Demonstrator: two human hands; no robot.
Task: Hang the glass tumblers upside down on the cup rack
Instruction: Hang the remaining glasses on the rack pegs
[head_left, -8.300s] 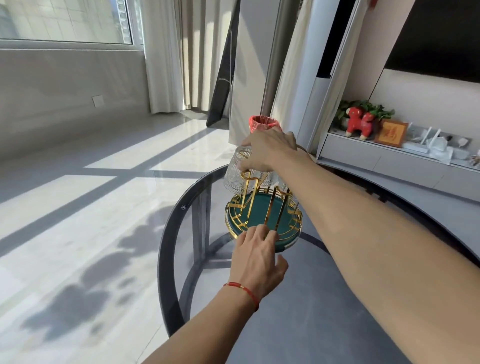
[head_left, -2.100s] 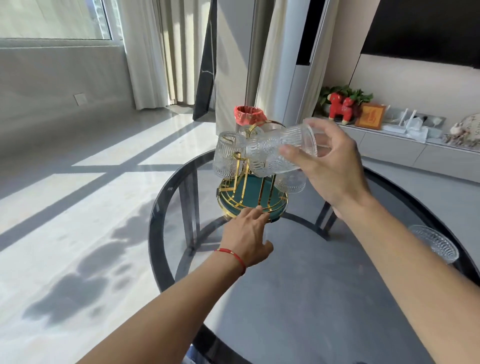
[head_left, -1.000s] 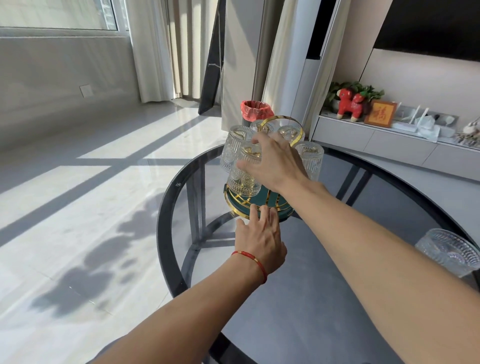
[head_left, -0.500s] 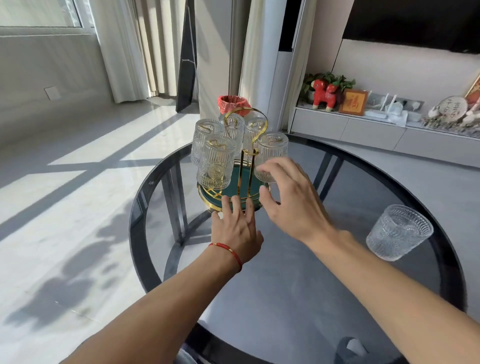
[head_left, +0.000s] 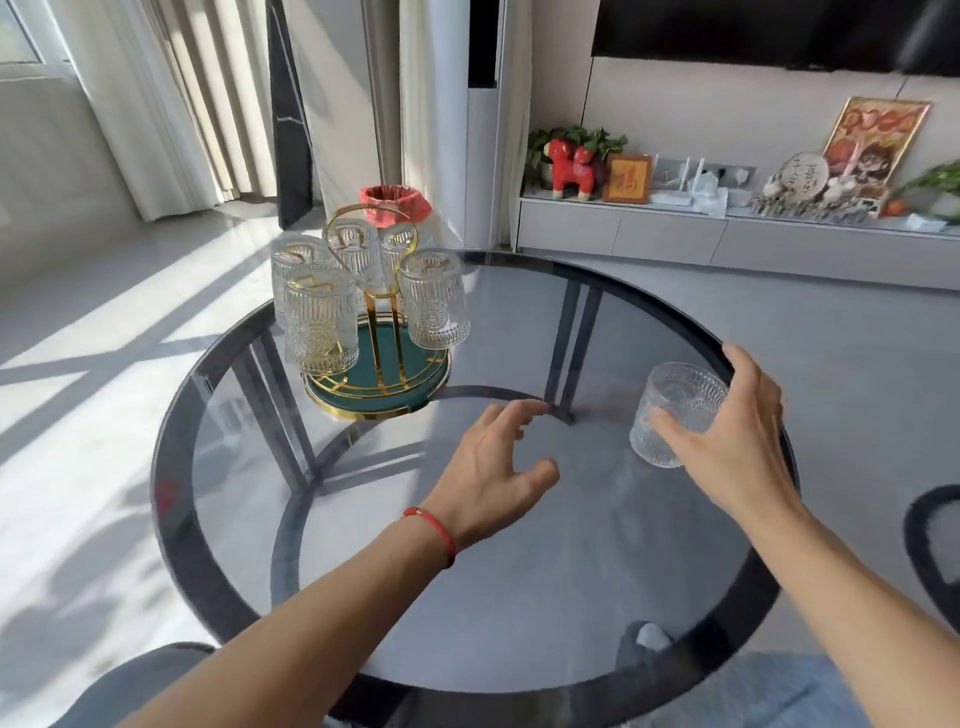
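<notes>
A gold wire cup rack (head_left: 387, 312) with a green round base stands at the far left of the round glass table (head_left: 174, 519). Several ribbed glass tumblers (head_left: 321, 317) hang upside down on its arms. One more glass tumbler (head_left: 675, 410) stands upright near the table's right rim. My right hand (head_left: 737, 441) wraps it, thumb on the near side and fingers behind it. My left hand (head_left: 493, 457) hovers over the middle of the table, fingers spread, holding nothing, a red string on its wrist.
A bin with a red liner (head_left: 395, 205) stands on the floor behind the rack. A low cabinet (head_left: 675, 234) with a red toy horse and frames runs along the far wall. A dark chair edge (head_left: 930, 545) shows at right.
My left hand has left the rack's base and drawn back over the table's middle. My right hand has swung right from the rack and closed around the upright tumbler.
</notes>
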